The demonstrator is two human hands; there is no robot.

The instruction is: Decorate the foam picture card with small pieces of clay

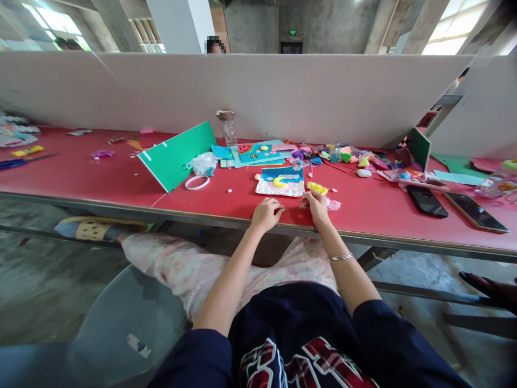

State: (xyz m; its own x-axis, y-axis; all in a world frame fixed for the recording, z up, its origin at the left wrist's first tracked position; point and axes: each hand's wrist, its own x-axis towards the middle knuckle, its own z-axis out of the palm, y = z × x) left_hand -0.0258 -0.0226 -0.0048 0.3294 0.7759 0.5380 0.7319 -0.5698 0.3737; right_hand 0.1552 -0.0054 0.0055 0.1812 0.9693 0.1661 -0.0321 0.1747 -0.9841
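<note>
My left hand (266,214) rests at the table's front edge, fingers curled in; whatever they hold, if anything, is too small to make out. To its right my right hand (317,207) is closed, its fingertips by a bit of clear wrapping I cannot make out clearly. Just beyond both hands lies a small blue picture card (296,172) with a yellow clay crescent (279,181), white cloud shapes and a white clay lower border. A packet of yellow clay (317,188) lies just past my right hand, and a pink wrapper (334,205) beside it.
A green board (181,153) leans on the left, near a white ring (197,182) and a plastic bag (203,163). Behind are a glass bottle (229,129), a watermelon card (252,153) and colourful clay packets (343,154). Two phones (427,201) lie right. A grey bin (133,318) stands below.
</note>
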